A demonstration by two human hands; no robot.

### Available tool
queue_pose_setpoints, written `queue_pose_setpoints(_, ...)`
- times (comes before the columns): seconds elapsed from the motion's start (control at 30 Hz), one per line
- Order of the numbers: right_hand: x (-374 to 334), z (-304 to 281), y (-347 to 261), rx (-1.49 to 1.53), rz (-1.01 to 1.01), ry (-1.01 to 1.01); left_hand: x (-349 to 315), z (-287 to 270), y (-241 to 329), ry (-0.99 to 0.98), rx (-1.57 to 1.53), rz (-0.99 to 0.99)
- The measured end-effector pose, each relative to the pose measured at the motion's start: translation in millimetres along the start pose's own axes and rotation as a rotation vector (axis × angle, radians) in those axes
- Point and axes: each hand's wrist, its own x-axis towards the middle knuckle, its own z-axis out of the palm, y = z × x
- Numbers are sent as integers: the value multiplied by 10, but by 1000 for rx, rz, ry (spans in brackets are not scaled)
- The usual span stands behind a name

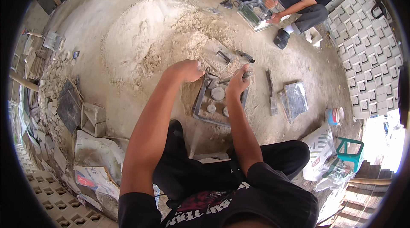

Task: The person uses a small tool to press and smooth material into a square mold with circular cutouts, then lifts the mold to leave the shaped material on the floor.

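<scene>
One frame [212, 120]; right grip [238, 83] closed round tool [225, 80], left grip [191, 71] curled, hold unclear. Best skirt the discs [218, 94] gently.

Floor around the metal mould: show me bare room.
Bare floor shows between the dark plates and the patterned blocks, and between the powder heap and left-side rubble. Crowded: the mould, with left hand and right hand there, and the handled plate beyond.

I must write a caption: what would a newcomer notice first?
First comes the pale heap of powdery material, upper left of centre. Then come the wearer's left hand and right hand, near the far corners of a dark, rectangular, metal-looking frame. Cream, patterned, masonry-like blocks stack high at right.
</scene>
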Motion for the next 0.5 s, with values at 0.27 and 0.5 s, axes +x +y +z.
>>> queue_pose_setpoints(0.27,144,18,81,-178,-90,-94,-40,-60,102,-47,-44,61)
queue_pose_setpoints(0.5,131,98,2,-451,-215,-228,37,109,21,5,23,69)
